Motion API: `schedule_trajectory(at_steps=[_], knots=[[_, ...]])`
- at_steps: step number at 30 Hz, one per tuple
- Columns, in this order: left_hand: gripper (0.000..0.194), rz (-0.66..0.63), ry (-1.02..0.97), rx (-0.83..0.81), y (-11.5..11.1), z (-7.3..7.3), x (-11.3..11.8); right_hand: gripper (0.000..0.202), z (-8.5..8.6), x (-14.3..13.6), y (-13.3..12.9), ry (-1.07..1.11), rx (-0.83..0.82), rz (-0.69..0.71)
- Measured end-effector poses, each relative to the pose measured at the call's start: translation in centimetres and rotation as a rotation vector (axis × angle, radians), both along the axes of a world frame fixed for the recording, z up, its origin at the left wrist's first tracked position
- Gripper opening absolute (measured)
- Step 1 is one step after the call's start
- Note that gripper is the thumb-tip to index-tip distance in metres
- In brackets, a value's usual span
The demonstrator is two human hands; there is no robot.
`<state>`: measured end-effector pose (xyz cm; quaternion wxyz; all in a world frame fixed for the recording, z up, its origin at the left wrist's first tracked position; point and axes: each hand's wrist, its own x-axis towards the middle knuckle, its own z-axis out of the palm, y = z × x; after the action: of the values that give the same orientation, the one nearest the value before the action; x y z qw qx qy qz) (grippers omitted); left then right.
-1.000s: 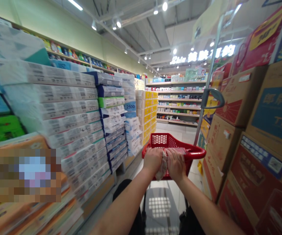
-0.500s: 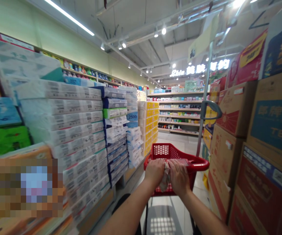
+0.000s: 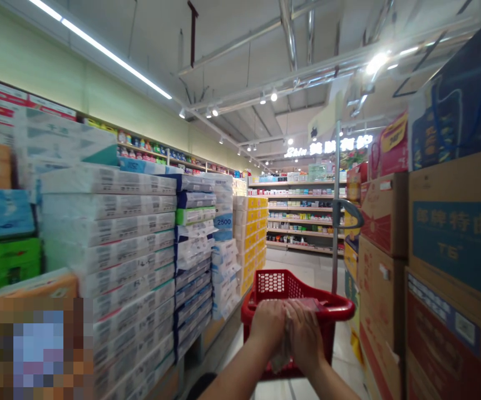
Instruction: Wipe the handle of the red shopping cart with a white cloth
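Observation:
Ahead of me stands a red plastic shopping cart (image 3: 344, 312) with holes in its basket walls. My left hand (image 3: 267, 328) is wrapped over the near edge of the cart, where the handle is. Right beside it, my right hand (image 3: 306, 330) grips the same edge, fingers curled over the top. Between the hands a pale, crumpled piece (image 3: 281, 353) hangs down, apparently thin plastic; I cannot tell which hand holds it. Something pinkish (image 3: 307, 304) shows just beyond my fingers. The handle itself is mostly hidden under both hands.
Tall stacks of packaged tissue paper (image 3: 135, 222) line the left side. Cardboard boxes (image 3: 459, 222) rise close on the right, beside a metal pole (image 3: 336, 166) with a grey loop. Pale floor runs between them toward stocked shelves (image 3: 302, 210). Yellow packs (image 3: 252, 228) stand further along.
The view has tilted upward, so the cart, hands and stacks sit lower in the picture. The boxes on the right look slightly nearer. Both hands keep their grip on the cart.

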<state>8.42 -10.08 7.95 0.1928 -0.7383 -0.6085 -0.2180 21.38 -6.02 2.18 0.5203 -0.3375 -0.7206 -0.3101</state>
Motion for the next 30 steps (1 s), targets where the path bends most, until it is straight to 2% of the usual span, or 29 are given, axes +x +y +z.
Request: schedule_trajectory(at_steps=[5, 10, 15, 22, 26, 30], knots=[[0.029, -0.094, -0.031, 0.034, -0.1, -0.4, 0.1, 0.037, 0.0, 0.4, 0.0, -0.009, 0.026, 0.024], [0.036, 0.01, -0.068, 0.0, 0.1, -0.1, -0.4, 0.037, 0.2, 0.3, -0.5, 0.006, -0.04, 0.033], [0.033, -0.138, -0.057, 0.059, -0.6, -0.2, 0.0, 0.037, 0.0, 0.2, -0.5, 0.011, -0.059, 0.057], [0.029, -0.133, -0.117, 0.03, -0.6, 0.3, -0.8, 0.036, 0.4, 0.3, -0.8, 0.034, -0.123, 0.082], [0.03, -0.198, -0.169, 0.058, -0.4, 0.2, -1.0, 0.033, 1.1, 0.2, -1.3, 0.095, -0.16, 0.137], [0.037, -0.269, -0.322, 0.073, -0.3, 0.2, -0.6, 0.032, 2.7, -0.1, -2.4, 0.25, -0.28, 0.233]])
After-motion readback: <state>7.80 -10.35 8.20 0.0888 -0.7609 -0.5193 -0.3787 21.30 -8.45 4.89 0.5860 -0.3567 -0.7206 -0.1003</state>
